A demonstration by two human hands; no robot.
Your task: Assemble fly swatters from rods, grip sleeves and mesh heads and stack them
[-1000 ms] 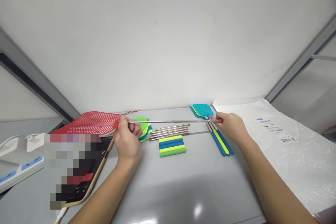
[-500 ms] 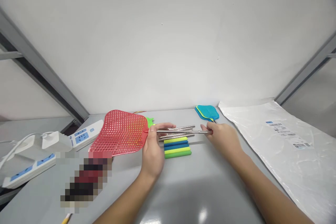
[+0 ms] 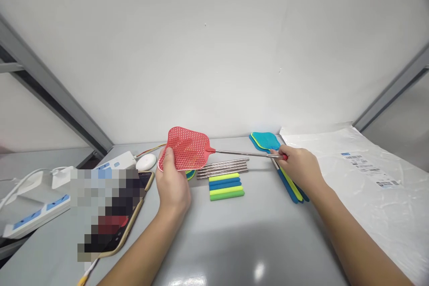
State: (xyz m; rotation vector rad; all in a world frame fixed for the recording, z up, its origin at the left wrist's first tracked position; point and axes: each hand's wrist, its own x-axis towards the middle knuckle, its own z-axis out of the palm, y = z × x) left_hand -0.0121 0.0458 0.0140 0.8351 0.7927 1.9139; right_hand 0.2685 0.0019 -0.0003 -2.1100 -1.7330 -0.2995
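Head view: my left hand (image 3: 172, 183) grips the red plastic mesh swatter head (image 3: 186, 148); my right hand (image 3: 299, 165) pinches its extended thin metal rod (image 3: 241, 153), a steady pull seemingly due.

A single head-worn camera is looking forward and down from close above a grey table (image 3: 234, 241), facing a white wall (image 3: 214, 44). Both forearms are reaching in from the bottom edge.

Bright, even overhead light fills the frame — a small glare spot sits on the grey tabletop (image 3: 258, 271) at lower centre. Shadows are soft. Wide-angle distortion bends the edges; a pixelated patch (image 3: 103, 208) masks the lower left.
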